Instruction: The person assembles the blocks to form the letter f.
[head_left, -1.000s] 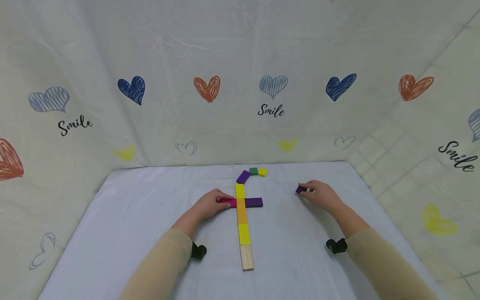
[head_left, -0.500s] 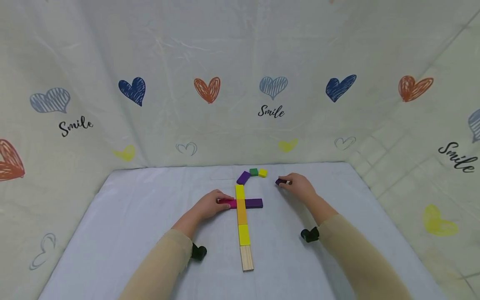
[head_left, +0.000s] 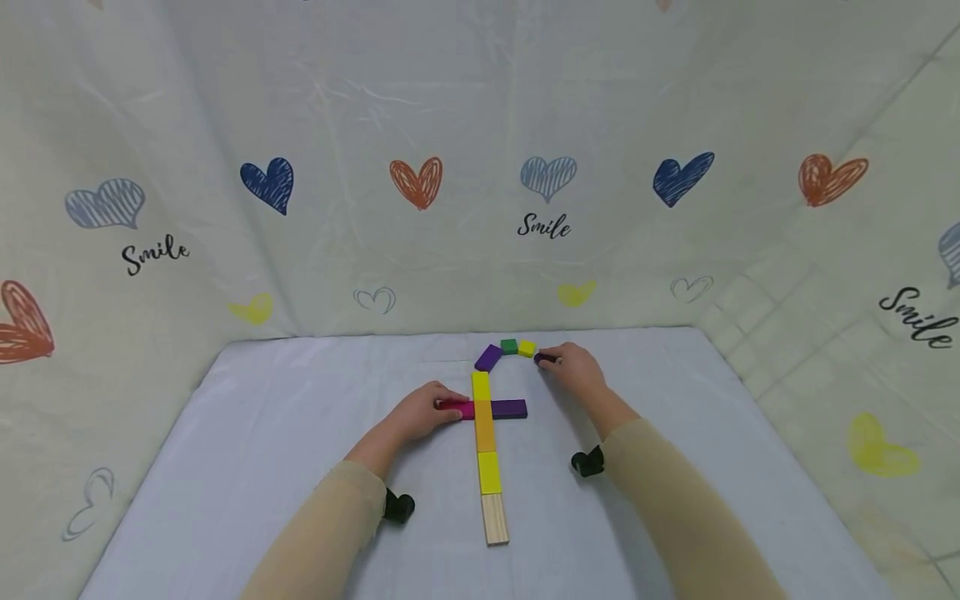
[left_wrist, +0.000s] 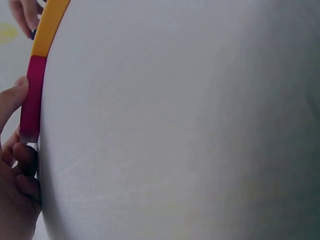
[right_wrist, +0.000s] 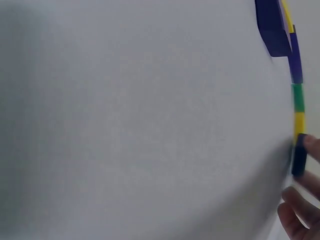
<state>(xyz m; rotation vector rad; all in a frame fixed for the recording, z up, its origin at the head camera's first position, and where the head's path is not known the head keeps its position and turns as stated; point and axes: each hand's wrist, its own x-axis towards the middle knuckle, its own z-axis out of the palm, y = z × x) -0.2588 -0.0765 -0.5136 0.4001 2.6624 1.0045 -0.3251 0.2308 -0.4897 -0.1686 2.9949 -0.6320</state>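
Note:
My right hand [head_left: 576, 368] pinches a small dark purple block [right_wrist: 299, 154] between thumb and fingers, right at the end of a curved row. That row has a small yellow block [head_left: 527, 348], a green block [head_left: 509, 346] and a tilted purple block [head_left: 488, 358]. My left hand [head_left: 422, 412] grips a magenta block [left_wrist: 33, 100], its thumb along one side and fingers by the end. The magenta block meets an orange block [head_left: 484, 427] from the left. A long purple block [head_left: 509, 408] sticks out on the orange block's other side.
A column runs toward me: a yellow block [head_left: 481, 386] at the top, the orange one, another yellow block [head_left: 489, 472], then a plain wooden block [head_left: 495, 519]. All lie on a white cloth-covered table [head_left: 300, 367]. A white curtain [head_left: 465, 100] printed with hearts hangs behind.
My right hand has moved left and farther back with the dark purple block, up to the small yellow block. My left hand has stayed on the magenta block.

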